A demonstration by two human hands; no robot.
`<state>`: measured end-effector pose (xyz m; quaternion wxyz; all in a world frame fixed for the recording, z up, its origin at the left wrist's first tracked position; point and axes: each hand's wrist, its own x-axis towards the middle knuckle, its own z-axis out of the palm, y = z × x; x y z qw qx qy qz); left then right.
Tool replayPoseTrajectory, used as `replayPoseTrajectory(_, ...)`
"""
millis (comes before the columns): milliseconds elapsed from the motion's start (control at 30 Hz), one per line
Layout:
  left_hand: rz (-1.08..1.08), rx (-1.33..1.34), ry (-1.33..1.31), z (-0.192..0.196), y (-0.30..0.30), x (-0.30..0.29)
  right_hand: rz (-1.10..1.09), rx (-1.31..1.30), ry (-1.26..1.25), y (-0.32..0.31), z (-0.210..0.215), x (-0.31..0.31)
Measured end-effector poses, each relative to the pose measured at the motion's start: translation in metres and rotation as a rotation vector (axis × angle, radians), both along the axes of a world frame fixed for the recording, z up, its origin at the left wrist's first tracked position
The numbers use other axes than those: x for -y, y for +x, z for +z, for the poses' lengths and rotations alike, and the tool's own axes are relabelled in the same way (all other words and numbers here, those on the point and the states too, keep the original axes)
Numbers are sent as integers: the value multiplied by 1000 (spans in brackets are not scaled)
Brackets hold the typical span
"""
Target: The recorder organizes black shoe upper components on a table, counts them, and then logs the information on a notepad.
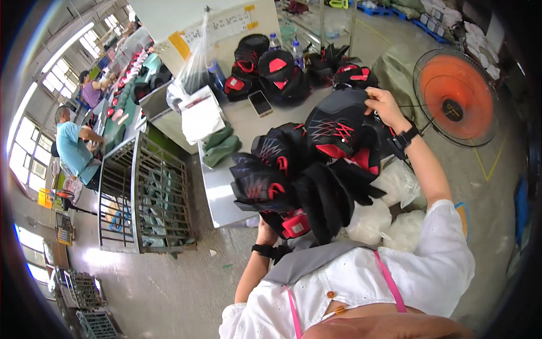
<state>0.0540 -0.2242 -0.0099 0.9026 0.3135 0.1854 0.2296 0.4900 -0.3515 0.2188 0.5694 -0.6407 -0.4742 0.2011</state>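
Note:
Black shoe uppers (262, 181) with grey line patterns and red linings lie bunched at the near edge of the table. My left hand (267, 232) is under the nearest of them, beside a red tongue label; its fingers are mostly hidden, but it appears to hold the bunch. Another black upper (339, 116), with red crossed lacing, stands raised at the right. My right hand (385, 107) pinches its far edge between thumb and fingers. Long black flaps (322, 203) hang from the bunch towards my lap.
Further black-and-red uppers (276, 73), a phone (260, 104), a white paper stack (201, 117) and green pieces (220, 146) lie on the table. An orange fan (453, 104) stands right. White plastic bags (370, 223) sit beside me. A metal cage cart (135, 198) and co-workers (76, 144) are left.

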Motion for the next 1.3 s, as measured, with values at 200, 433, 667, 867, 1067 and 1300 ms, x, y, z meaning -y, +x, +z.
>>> replayPoseTrajectory(200,-59,126,-326,37,28,8,96,-15,-10,3,6,-45)
replayPoseTrajectory(433,199,18,1,38,81,-41,293,173,326,-23,115,-64)
replayPoseTrajectory(667,60,24,367,71,67,-147,245,11,505,10,126,-33)
replayPoseTrajectory(867,375,-690,659,65,49,-162,84,-139,-240,70,-81,22)
replayPoseTrajectory(1067,318,-728,1071,103,31,-91,-146,-936,-310,-20,-221,74)
replayPoseTrajectory(1300,51,-903,839,84,-21,4,113,-461,-721,-100,-237,115)
